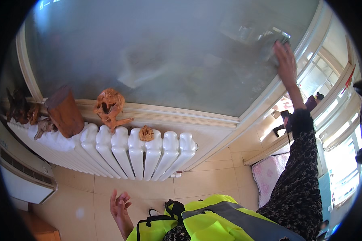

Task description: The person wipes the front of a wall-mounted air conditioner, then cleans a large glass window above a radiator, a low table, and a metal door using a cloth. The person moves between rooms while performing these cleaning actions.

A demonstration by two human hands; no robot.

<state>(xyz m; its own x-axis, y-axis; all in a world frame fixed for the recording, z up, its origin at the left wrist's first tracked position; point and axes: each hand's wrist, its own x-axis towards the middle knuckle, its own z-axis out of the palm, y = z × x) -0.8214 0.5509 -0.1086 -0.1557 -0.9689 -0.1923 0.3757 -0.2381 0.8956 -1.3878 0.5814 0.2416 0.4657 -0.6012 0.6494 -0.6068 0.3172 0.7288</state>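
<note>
My right hand (285, 61) is stretched out to the upper right, flat against a large frosted or misted glass pane (175, 60). Under its fingers is a grey cloth (269, 45), blurred and partly hidden by the hand. The pane looks streaky, with a pale smear left of its middle. Low in the picture, my left hand (120, 208) hangs free above the floor, fingers loosely curled and apart, holding nothing. A cream window frame (169, 113) borders the pane.
A white radiator (150, 150) stands below the pane. On it rest a wood block (65, 111), a root carving (109, 107) and a small wooden piece (146, 133). At left is a white appliance (27, 171). Beyond the doorway a person (313, 102) is visible.
</note>
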